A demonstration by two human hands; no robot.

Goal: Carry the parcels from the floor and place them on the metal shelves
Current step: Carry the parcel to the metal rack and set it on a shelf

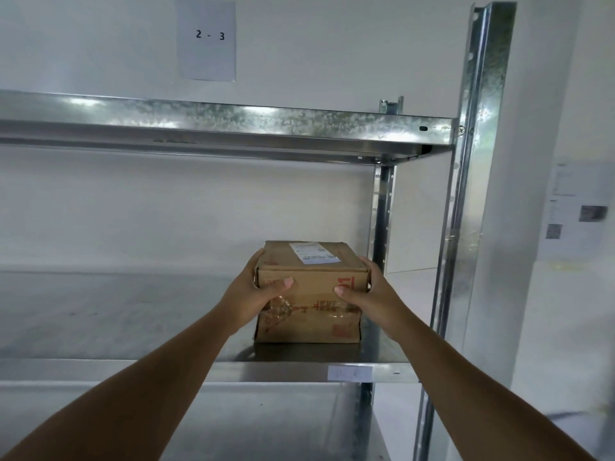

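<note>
The fingers of both hands are wrapping out of sight around the far sides of the parcel (309, 294), so only the thumbs and the backs of the hands are showing. The left hand (256, 291) is clamping the box's left edge and the right hand (366, 294) its right edge — a two-sided grip closed on the cardboard. The parcel is sitting on the middle shelf (133, 371) at its right end, close to the rear post (382, 211); whether its base is fully resting on the metal is hard to tell. It is a brown corrugated box with crinkled clear tape and red print too blurred to read, and a white label (314, 252) on top, also unreadable. The shelving is dull galvanised steel, mottled and glinting along the upper shelf (233, 118) and the front upright (472, 161). A sheet marked "2 - 3" (208, 38) is hanging on the wall — the papers (579, 211) at right are smeared.
</note>
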